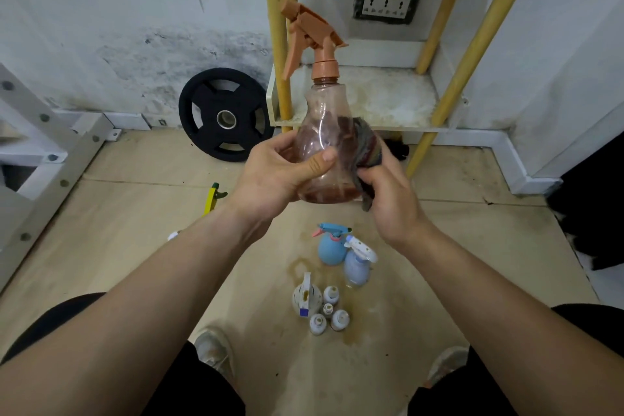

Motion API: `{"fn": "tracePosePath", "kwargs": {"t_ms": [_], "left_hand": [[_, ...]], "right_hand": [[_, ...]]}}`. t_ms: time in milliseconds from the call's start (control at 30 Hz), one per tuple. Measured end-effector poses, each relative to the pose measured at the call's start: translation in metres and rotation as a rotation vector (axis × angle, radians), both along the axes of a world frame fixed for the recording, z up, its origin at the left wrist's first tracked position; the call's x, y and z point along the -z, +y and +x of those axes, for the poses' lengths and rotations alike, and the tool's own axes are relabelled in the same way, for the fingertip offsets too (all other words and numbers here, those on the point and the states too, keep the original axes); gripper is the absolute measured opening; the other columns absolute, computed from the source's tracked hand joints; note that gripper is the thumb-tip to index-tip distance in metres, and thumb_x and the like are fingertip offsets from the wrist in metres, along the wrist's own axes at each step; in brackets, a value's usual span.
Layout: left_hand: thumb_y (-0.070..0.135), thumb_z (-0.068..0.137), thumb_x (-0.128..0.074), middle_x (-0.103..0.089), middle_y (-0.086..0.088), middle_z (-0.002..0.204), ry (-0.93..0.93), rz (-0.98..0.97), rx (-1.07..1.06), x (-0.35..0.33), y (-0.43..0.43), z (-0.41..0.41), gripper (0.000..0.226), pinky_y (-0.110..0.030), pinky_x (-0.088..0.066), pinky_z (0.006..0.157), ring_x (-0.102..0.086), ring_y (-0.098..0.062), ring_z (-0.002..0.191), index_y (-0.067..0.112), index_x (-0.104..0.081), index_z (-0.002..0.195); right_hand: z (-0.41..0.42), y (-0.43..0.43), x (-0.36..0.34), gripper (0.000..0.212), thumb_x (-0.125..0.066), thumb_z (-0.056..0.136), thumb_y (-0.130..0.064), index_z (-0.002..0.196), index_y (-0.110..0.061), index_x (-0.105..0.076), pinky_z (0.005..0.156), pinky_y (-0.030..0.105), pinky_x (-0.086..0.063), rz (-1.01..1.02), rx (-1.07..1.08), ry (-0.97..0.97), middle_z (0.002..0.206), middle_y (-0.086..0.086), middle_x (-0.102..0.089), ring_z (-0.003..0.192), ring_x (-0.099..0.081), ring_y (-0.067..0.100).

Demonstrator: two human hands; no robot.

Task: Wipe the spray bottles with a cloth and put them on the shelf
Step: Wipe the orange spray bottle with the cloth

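Note:
My left hand point(280, 172) grips a clear spray bottle point(326, 118) with an orange trigger head, held upright in front of the shelf. My right hand point(391, 192) holds a dark striped cloth point(369, 149) pressed against the bottle's right side. On the floor below stand a blue spray bottle point(331, 246), a pale blue spray bottle point(356, 267), a white spray bottle point(306, 297) and several small white bottles point(329, 311). The low white shelf board point(388, 98) with yellow posts is bare.
A black weight plate point(224, 115) leans on the wall left of the shelf. A yellow and green object point(212, 197) lies on the floor behind my left arm. A white metal frame point(50, 152) stands at the left. My shoes point(212, 351) are at the bottom.

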State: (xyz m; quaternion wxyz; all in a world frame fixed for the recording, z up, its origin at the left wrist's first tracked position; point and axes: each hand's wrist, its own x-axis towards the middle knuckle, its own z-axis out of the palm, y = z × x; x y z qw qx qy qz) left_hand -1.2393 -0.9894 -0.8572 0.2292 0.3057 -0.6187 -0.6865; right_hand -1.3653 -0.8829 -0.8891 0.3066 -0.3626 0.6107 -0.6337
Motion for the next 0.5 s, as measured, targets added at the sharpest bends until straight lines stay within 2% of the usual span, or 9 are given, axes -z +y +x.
{"fn": "tracePosePath", "kwargs": {"t_ms": [67, 100, 133, 200, 267, 300, 367, 433, 500], "left_hand": [[0.033, 0.069, -0.080, -0.077, -0.010, 0.098, -0.014, 0.020, -0.057, -0.001, -0.003, 0.001, 0.050, -0.068, -0.053, 0.088, -0.073, -0.031, 0.088, 0.010, -0.071, 0.113], [0.034, 0.069, -0.080, -0.077, -0.010, 0.097, -0.016, 0.026, -0.068, -0.001, -0.004, 0.001, 0.051, -0.070, -0.052, 0.089, -0.072, -0.032, 0.088, 0.010, -0.071, 0.112], [0.035, 0.070, -0.080, -0.076, -0.010, 0.097, -0.018, 0.031, -0.069, -0.002, -0.003, 0.002, 0.051, -0.069, -0.052, 0.089, -0.072, -0.033, 0.089, 0.009, -0.071, 0.113], [0.033, 0.074, -0.079, -0.077, -0.010, 0.098, -0.021, 0.046, -0.056, -0.001, -0.002, 0.001, 0.050, -0.061, -0.057, 0.088, -0.074, -0.032, 0.092, 0.009, -0.070, 0.116], [0.027, 0.082, -0.076, -0.077, -0.004, 0.089, -0.003, 0.071, -0.030, 0.000, 0.002, 0.000, 0.042, -0.045, -0.064, 0.078, -0.076, -0.023, 0.082, 0.007, -0.068, 0.119], [0.024, 0.086, -0.074, -0.076, 0.000, 0.083, 0.002, 0.083, -0.021, 0.000, 0.004, -0.001, 0.038, -0.037, -0.064, 0.071, -0.075, -0.017, 0.074, 0.006, -0.067, 0.119], [0.026, 0.088, -0.072, -0.075, 0.001, 0.079, -0.007, 0.083, -0.019, -0.001, 0.007, -0.002, 0.034, -0.031, -0.062, 0.066, -0.072, -0.012, 0.069, 0.008, -0.068, 0.117], [0.034, 0.091, -0.069, -0.074, -0.008, 0.089, -0.031, 0.064, 0.002, 0.000, 0.006, -0.002, 0.032, -0.037, -0.064, 0.073, -0.070, -0.017, 0.079, 0.011, -0.070, 0.114], [0.042, 0.100, -0.058, -0.065, -0.014, 0.097, -0.071, 0.076, 0.052, 0.002, 0.000, 0.001, 0.033, -0.044, -0.060, 0.090, -0.063, -0.022, 0.087, 0.014, -0.071, 0.111]], "right_hand": [[0.011, 0.004, 0.006, 0.063, -0.043, 0.090, -0.017, 0.152, -0.030, -0.039, 0.114, 0.021, -0.033, 0.075, -0.040, 0.268, 0.151, -0.002, -0.046, 0.139, -0.040, 0.002], [0.014, 0.005, 0.008, 0.067, -0.041, 0.093, -0.019, 0.158, -0.021, -0.026, 0.116, 0.014, -0.024, 0.109, -0.037, 0.433, 0.160, 0.001, -0.032, 0.144, -0.029, 0.000], [0.016, 0.005, 0.009, 0.069, -0.038, 0.095, -0.021, 0.161, -0.016, -0.018, 0.118, 0.013, -0.019, 0.124, -0.030, 0.560, 0.165, 0.003, -0.020, 0.148, -0.021, 0.002], [0.015, 0.005, 0.007, 0.071, -0.033, 0.095, -0.023, 0.161, -0.011, -0.014, 0.124, 0.028, -0.020, 0.108, -0.045, 0.704, 0.168, 0.008, -0.009, 0.155, -0.013, 0.013], [0.009, 0.003, 0.003, 0.073, -0.031, 0.090, -0.023, 0.161, -0.008, -0.017, 0.126, 0.044, -0.022, 0.086, -0.049, 0.788, 0.168, 0.011, -0.007, 0.156, -0.011, 0.022], [0.006, 0.002, 0.002, 0.073, -0.031, 0.090, -0.022, 0.160, -0.007, -0.018, 0.125, 0.046, -0.022, 0.072, -0.042, 0.795, 0.168, 0.012, -0.008, 0.156, -0.011, 0.023], [0.006, -0.001, -0.001, 0.069, -0.035, 0.092, -0.016, 0.159, -0.005, -0.022, 0.126, 0.034, -0.020, 0.023, -0.007, 0.718, 0.167, 0.012, -0.014, 0.155, -0.014, 0.018], [0.005, -0.003, 0.000, 0.065, -0.040, 0.092, -0.009, 0.157, -0.007, -0.027, 0.121, 0.018, -0.019, -0.026, 0.050, 0.516, 0.163, 0.009, -0.024, 0.150, -0.022, 0.005], [0.003, -0.004, 0.000, 0.067, -0.042, 0.089, -0.011, 0.155, -0.016, -0.031, 0.120, 0.020, -0.024, -0.043, 0.098, 0.273, 0.158, 0.000, -0.034, 0.143, -0.031, -0.004]]}}
